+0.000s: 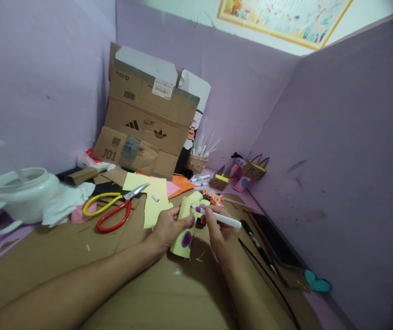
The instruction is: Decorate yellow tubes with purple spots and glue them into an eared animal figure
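Note:
My left hand (168,229) grips a pale yellow paper tube (183,247), its thumb laid across the front. Purple spots mark the tube, which leans slightly to the right at the top. Between the thumb and fingers of my right hand (222,231) is a white marker (225,219) with a purple tip end. The marker's tip meets the tube's upper part, at a small ring outline. To the left lie scissors (129,195) with one yellow and one red handle, blades apart, on yellow paper (155,213).
A white mug (27,195) and crumpled tissue (67,199) stand at left. Behind leans a flattened cardboard box (148,114). A basket of markers (198,162) and small cardboard figures (219,180) sit at the back. On the right are a dark phone (275,240) and a pen (258,245).

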Tool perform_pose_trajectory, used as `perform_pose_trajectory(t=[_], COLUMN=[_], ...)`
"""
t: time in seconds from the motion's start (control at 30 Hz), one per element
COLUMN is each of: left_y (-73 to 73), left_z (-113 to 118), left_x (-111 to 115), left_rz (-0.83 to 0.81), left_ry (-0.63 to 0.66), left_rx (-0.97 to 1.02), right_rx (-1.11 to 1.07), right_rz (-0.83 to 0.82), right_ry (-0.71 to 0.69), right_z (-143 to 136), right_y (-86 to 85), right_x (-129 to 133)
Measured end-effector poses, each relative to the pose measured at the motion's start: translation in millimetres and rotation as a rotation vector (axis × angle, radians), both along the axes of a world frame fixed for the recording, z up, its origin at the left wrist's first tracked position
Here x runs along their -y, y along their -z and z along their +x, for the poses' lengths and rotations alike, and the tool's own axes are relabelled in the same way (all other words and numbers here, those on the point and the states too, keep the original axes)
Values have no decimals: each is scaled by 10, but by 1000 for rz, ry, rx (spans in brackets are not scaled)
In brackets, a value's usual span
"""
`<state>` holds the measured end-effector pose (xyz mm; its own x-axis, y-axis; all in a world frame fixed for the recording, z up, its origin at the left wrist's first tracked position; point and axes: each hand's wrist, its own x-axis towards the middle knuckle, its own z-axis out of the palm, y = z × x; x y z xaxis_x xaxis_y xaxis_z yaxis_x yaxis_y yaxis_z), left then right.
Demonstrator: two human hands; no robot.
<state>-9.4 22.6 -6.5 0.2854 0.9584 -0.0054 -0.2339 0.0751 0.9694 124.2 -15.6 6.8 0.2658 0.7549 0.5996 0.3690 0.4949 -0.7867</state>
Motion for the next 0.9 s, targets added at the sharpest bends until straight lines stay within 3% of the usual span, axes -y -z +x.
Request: perform_pose_trajectory(t=[0.9], left_y=[26], left_z=[3], left_x=[-7], left_rz=[-5], left_ry=[27], left_rx=[-10], right_rx=[-45], right_rz=[-7], right_ry=[92], right_z=[37], right_y=[15], right_x=[-30])
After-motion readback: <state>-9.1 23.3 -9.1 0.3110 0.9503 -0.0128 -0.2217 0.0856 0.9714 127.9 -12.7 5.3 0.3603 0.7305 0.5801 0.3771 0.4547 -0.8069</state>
